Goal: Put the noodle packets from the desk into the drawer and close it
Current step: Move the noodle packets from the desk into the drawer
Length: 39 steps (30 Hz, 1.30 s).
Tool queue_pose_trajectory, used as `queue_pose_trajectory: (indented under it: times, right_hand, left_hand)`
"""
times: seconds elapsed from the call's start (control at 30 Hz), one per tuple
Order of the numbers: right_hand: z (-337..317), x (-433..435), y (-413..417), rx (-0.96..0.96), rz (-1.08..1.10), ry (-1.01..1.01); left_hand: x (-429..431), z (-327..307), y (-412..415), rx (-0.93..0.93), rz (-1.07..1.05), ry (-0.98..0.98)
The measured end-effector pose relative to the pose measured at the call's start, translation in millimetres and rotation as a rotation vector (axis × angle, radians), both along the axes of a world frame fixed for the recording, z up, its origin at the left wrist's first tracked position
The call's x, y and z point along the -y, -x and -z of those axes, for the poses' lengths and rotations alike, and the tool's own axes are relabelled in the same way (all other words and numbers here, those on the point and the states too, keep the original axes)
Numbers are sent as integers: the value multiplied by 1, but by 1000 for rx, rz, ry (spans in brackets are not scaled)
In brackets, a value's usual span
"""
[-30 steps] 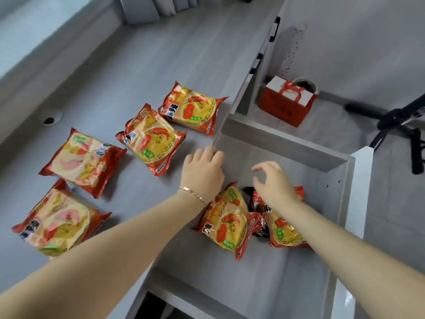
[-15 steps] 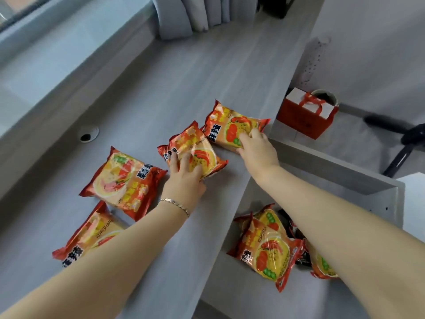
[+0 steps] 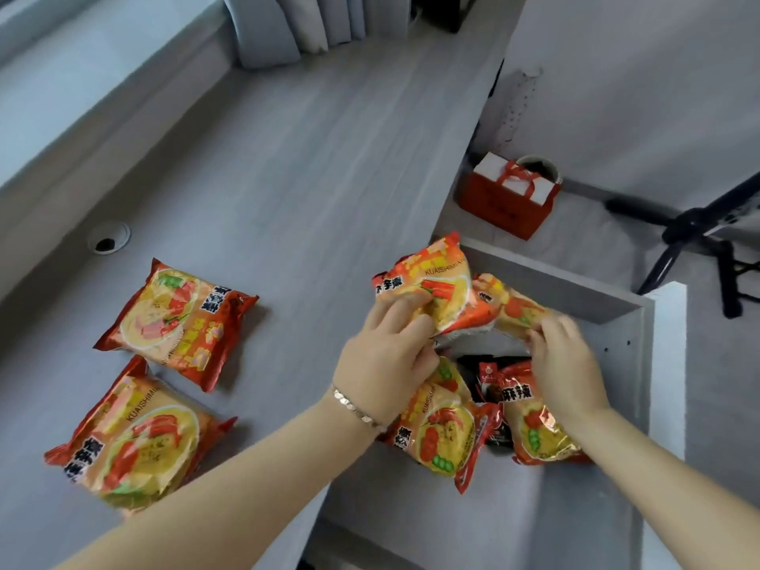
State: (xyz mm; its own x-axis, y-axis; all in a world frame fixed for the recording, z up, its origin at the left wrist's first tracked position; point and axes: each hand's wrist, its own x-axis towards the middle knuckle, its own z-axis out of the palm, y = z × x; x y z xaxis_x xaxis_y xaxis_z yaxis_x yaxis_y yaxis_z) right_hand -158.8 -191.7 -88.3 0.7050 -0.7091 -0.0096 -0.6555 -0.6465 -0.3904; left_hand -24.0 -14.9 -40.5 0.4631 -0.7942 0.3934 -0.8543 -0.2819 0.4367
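Left hand [image 3: 384, 359] grips one noodle packet [image 3: 427, 288] above the open drawer [image 3: 625, 347]; right hand [image 3: 565, 364] grips another packet [image 3: 512, 308]; two packets [image 3: 177, 320] lie on the counter [image 3: 308, 178]

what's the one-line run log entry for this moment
left hand: holds packet | right hand: holds packet | over open drawer | two desk packets left

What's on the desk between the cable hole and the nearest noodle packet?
Nothing. In the head view, the desk is bare between the cable hole and the nearest noodle packet.
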Motion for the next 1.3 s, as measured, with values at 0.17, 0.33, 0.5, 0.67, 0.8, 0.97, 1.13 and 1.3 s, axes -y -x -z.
queue_pose_trajectory:
  times: [0.17,0.33,0.5,0.67,0.8,0.97,1.13,1.3]
  right_hand:
    - [23,3,36,-285,4,-118]
    - [13,-2,37,-281,48,-77]
    - [-20,-25,14,-146,-32,-168]
    - [-59,-81,-43,-5,-261,-257]
    - [-74,-139,-100,-5,-483,-309]
    - [-61,-212,-158,-137,-712,-204]
    - [-33,-250,-177,-284,-824,-13]
    - [-28,-251,-185,-152,-812,67]
  left_hand:
    - [40,36,44,-38,101,-440]
    - [49,62,47,-234,84,-972]
    - [31,40,44,-107,85,-937]
    - [-45,-13,9,51,-195,-360]
    - [-122,-21,-36,-209,-626,-616]
    - [-194,-9,-72,-414,-821,-947]
    - [-223,4,-80,-580,-795,-1110]
    - [-218,7,-76,-546,-794,-1046]
